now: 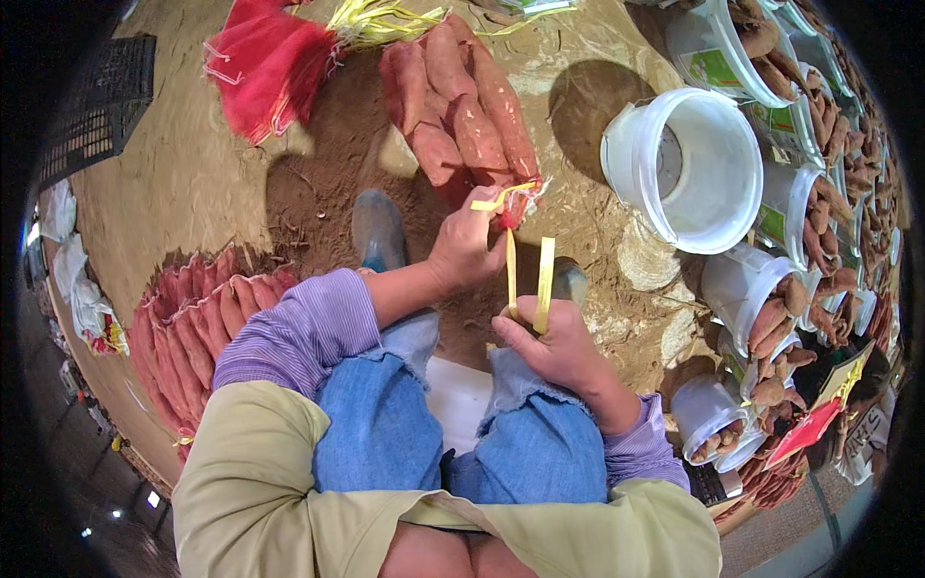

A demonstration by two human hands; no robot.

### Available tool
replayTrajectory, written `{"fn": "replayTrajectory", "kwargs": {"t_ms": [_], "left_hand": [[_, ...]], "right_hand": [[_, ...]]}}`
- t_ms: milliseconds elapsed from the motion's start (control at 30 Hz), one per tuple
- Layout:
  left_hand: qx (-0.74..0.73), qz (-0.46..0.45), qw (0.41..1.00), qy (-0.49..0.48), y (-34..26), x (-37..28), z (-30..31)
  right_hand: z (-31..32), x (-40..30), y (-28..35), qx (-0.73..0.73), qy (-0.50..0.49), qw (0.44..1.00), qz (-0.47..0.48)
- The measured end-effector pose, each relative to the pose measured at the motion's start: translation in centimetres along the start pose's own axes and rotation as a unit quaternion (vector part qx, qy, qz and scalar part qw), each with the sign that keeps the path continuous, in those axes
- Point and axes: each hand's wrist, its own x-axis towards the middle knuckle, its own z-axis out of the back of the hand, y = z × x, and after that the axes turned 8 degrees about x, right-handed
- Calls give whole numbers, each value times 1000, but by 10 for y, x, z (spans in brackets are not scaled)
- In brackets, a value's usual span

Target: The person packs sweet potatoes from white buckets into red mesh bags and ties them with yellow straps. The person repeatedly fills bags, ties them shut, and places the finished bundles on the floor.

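Observation:
A red mesh bag of sweet potatoes [466,101] lies on the dirt floor in front of me. My left hand [470,242] grips the gathered neck of this bag at its near end, where one end of a yellow tie strip [512,271] sticks out over the fingers. In my right hand [553,336] is the strip's other stretch, pinched between thumb and fingers, with a loose tail pointing up. The strip runs taut between the two hands. White threads fray out at the bag's mouth beside my left hand.
At the right stands an empty white plastic bucket [683,170], beside rows of buckets [784,195] filled with sweet potatoes. Filled red mesh bags [195,325] are grouped at the left. Folded red mesh bags [271,68] and yellow strips [383,20] lie beyond; a black crate [101,101] is far left.

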Motion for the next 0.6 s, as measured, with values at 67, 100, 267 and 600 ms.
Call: {"fn": "replayTrajectory", "kwargs": {"t_ms": [67,100,267,600], "left_hand": [[-49,72,996,13,-22,15,16],[-69,118,990,46,-27,21,25],[-60,63,993,83,-26,44,24],[-103,-18,975,195,-73,49,36]], "right_hand": [[3,-1,1,-19,-10,1000,11],[4,-1,4,-10,-12,1000,12],[2,-5,1,16,6,1000,12],[17,-19,-12,297,-266,904,-153]]}}
